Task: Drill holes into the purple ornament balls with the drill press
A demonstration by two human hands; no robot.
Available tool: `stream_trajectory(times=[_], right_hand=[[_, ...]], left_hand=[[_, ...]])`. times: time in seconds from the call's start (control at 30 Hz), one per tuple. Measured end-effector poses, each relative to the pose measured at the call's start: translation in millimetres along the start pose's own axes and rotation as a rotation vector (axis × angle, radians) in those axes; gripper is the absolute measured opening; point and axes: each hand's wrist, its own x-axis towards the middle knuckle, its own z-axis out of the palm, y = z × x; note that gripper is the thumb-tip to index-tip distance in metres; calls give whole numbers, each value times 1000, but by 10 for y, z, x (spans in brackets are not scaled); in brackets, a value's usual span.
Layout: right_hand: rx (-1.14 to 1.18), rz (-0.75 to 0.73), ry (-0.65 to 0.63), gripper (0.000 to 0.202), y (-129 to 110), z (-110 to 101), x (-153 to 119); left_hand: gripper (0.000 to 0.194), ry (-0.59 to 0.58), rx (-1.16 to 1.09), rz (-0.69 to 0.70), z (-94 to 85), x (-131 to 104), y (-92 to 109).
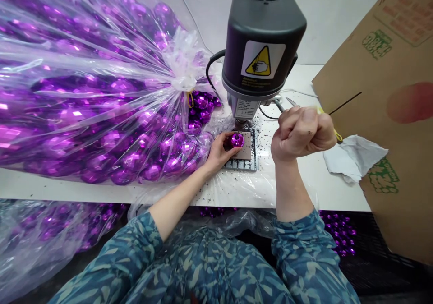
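Observation:
A shiny purple faceted ball [237,140] rests on a small beige board on the metal base plate [248,165], below the head of a dark drill press [264,29]. My left hand [221,150] holds the ball from the left between thumb and fingers. Raised to the right of the machine, my right hand [301,132] is closed in a fist, fingers wrapped round something I cannot make out, perhaps the machine's lever, which is hidden. Dark shavings lie around the base plate.
A big clear bag of purple balls [101,114] covers the left of the white table [243,195]. Loose purple balls [203,108] lie behind its knot. At the right stand a cardboard box [399,128] and crumpled white paper [352,157]. More purple balls show below the table.

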Motion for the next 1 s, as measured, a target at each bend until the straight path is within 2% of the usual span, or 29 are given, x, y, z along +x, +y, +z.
stream_trajectory(times=[0.37, 0.53, 0.67, 0.77, 0.87, 0.93, 1.0], right_hand=[[8, -150, -63, 45, 103, -122, -93], [15, -175, -128, 50, 75, -139, -99], [-42, -52, -88, 52, -6, 34, 179], [-202, 217, -108, 60, 9, 199, 470], [-223, 299, -110, 68, 79, 295, 635], [-212, 285, -92, 69, 109, 317, 656], [-222, 276, -92, 69, 110, 321, 643]], left_hand=[[54, 3, 23, 31, 3, 7, -9], [52, 13, 40, 25, 10, 8, -16], [52, 7, 19, 10, 26, 25, -2], [51, 14, 5, 4, 19, 12, 76], [44, -5, 59, 44, -71, -134, 246], [38, -92, 122, 120, -193, -357, 382], [36, -216, 188, 210, -351, -678, 487]])
